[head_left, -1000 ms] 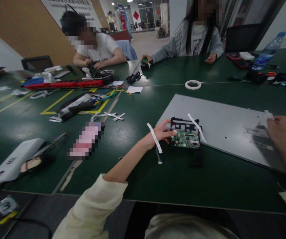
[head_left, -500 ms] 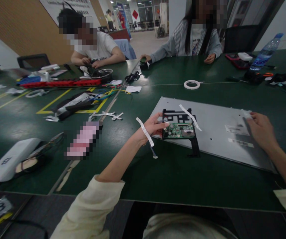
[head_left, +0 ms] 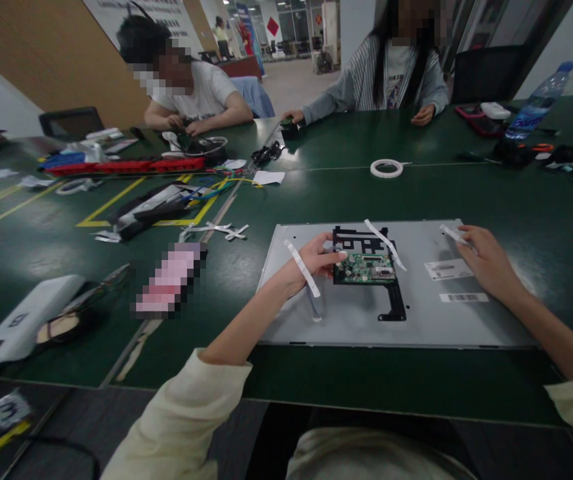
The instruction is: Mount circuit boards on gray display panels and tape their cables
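Observation:
My left hand (head_left: 314, 260) is closed on the left side of a black bracket (head_left: 393, 303) that carries a green circuit board (head_left: 361, 267). The bracket is over a flat grey metal panel (head_left: 286, 327) on the table. One strip of white tape (head_left: 302, 268) sticks across my left wrist, and another tape strip (head_left: 386, 245) crosses the bracket's upper right. Below my wrist hangs a short grey cable (head_left: 315, 307). At the panel's far right, my right hand (head_left: 489, 260) is closed with its fingertips on a whitish tape-like strip (head_left: 450, 233); its fingers partly hide this piece.
Left of the panel lie a pink-screened phone (head_left: 170, 277), a white power bank (head_left: 26, 320) and tape scraps (head_left: 221, 230). Beyond the panel is a tape roll (head_left: 386, 168). Two people sit across the green table (head_left: 326, 193). A water bottle (head_left: 541, 103) stands far right.
The grey panel has turned to lie level with the table edge, its right end moving away from me. My right hand has moved left with it. My left hand still holds the bracket.

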Demonstrator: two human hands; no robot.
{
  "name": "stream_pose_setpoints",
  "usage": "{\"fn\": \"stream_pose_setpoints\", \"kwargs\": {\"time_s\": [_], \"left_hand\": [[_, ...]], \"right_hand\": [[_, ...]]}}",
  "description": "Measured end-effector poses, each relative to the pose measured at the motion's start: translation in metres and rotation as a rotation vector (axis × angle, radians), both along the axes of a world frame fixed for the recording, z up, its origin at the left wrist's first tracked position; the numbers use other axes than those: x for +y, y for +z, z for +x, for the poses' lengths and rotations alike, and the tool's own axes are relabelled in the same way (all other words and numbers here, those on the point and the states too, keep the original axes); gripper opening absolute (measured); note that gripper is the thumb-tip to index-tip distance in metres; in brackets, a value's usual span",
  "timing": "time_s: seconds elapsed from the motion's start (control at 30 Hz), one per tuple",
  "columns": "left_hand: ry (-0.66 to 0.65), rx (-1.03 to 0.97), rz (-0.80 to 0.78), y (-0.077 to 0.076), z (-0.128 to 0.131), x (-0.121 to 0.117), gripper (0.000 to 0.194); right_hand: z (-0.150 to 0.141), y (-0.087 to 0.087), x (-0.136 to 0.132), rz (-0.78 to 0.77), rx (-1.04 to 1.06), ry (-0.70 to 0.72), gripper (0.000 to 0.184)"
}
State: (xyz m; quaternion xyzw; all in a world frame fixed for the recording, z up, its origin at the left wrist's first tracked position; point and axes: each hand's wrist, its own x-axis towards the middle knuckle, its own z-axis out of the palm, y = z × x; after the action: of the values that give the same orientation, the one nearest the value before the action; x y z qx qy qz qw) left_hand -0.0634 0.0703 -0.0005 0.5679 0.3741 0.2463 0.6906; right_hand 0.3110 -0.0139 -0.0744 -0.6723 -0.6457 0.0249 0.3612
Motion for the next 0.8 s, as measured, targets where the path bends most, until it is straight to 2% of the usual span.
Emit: {"fn": "stream_pose_setpoints", "kwargs": {"time_s": [0.2, 0.33, 0.43, 0.57, 0.63, 0.7, 0.8], "left_hand": [[0.016, 0.04, -0.017, -0.01, 0.01, -0.006, 0.05], [-0.006, 0.082, 0.045, -0.016, 0.013, -0.008, 0.05], [0.019, 0.213, 0.243, -0.019, 0.013, -0.007, 0.053], [0.121, 0.445, 0.748, -0.019, 0.01, -0.007, 0.064], [0.093, 0.463, 0.916, -0.018, 0.008, -0.006, 0.071], [-0.011, 0.425, 0.964, -0.017, 0.006, -0.006, 0.078], [-0.201, 0.365, 0.915, -0.014, 0.004, -0.008, 0.095]], "right_hand": [[-0.003, -0.001, 0.0, 0.01, -0.009, 0.046, 0.02], [-0.003, 0.0, -0.001, -0.003, -0.017, 0.051, 0.021], [-0.004, 0.001, -0.001, -0.005, -0.016, 0.057, 0.021], [-0.004, 0.0, 0.0, -0.013, -0.012, 0.057, 0.022], [-0.004, 0.0, 0.0, -0.017, -0.008, 0.054, 0.021], [-0.004, 0.0, 0.0, -0.019, -0.009, 0.055, 0.02], [-0.004, 0.0, 0.0, -0.022, -0.013, 0.058, 0.02]]}}
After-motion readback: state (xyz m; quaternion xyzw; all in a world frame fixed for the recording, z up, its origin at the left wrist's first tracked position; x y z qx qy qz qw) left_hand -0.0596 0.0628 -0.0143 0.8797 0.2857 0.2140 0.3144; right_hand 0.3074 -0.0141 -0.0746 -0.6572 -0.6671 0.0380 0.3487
